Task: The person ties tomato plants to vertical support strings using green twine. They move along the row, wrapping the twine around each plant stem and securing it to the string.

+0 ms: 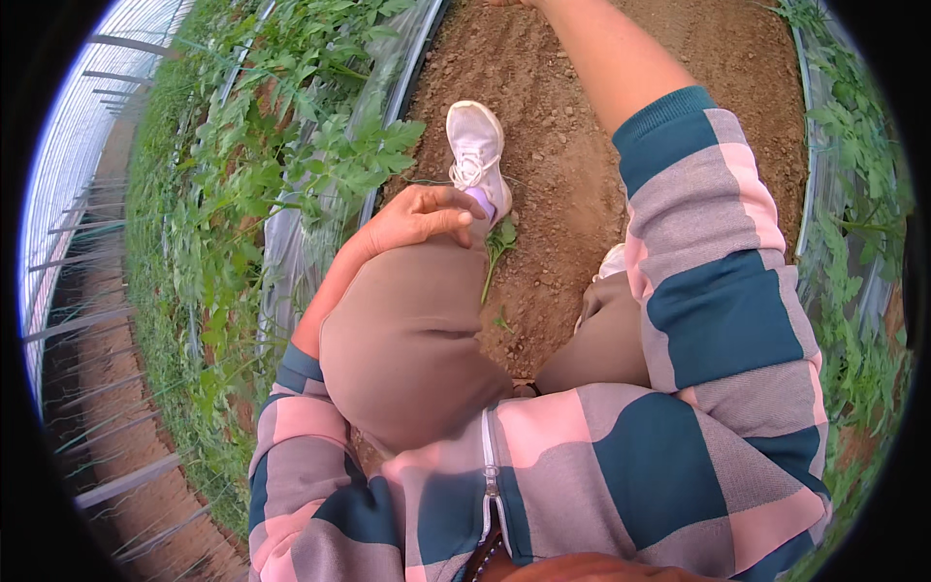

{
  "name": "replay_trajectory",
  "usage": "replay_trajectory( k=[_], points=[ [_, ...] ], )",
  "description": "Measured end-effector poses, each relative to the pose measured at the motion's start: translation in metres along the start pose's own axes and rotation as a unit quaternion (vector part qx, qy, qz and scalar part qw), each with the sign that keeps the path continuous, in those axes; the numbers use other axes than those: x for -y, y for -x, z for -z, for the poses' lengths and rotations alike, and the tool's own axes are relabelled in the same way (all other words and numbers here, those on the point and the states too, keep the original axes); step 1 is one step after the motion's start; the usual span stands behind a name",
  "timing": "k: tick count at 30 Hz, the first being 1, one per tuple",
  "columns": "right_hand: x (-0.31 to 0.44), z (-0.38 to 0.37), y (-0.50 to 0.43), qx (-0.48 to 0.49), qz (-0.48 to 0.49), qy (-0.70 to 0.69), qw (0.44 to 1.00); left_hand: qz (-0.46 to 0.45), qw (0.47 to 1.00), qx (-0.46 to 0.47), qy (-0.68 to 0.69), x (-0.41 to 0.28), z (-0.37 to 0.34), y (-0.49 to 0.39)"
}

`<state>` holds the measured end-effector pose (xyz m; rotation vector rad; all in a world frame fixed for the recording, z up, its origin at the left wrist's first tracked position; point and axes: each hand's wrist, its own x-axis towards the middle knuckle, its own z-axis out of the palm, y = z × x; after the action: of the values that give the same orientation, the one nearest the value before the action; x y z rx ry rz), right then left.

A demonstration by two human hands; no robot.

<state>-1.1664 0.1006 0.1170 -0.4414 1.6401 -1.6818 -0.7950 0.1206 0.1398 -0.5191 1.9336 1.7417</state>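
Note:
My left hand [422,217] rests over my bent left knee in brown trousers [414,313], its fingers loosely curled and nothing visible in them. A thin stem seems to pass near its fingertips. My right arm [611,58] reaches far forward across the soil path. Only a sliver of my right hand [516,3] shows at the top edge, so whatever it touches is hidden. Between my feet a plucked green leafy shoot [497,254] lies on the brown soil [553,182]. Just beyond my left hand is my white shoe [476,149].
Dense rows of plants with lobed leaves [240,182] grow on the left, and more plants [858,160] on the right. Clear plastic sheeting [291,254] edges the left bed. Greenhouse bars and strings [94,320] curve along the far left. My other shoe [612,262] is partly hidden.

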Motion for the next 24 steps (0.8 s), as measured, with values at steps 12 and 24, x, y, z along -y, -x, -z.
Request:
replay_trajectory(
  k=[12, 24],
  points=[
    [-0.054, 0.133, -0.042, -0.04, -0.06, 0.138, 0.988, -0.53, 0.424, -0.558, -0.477, -0.142, 0.118, -0.081],
    [0.084, -0.018, 0.014, 0.092, 0.274, 0.127, 0.949, -0.381, 0.771, -0.511, 0.016, -0.157, 0.189, -0.143]
  ],
)
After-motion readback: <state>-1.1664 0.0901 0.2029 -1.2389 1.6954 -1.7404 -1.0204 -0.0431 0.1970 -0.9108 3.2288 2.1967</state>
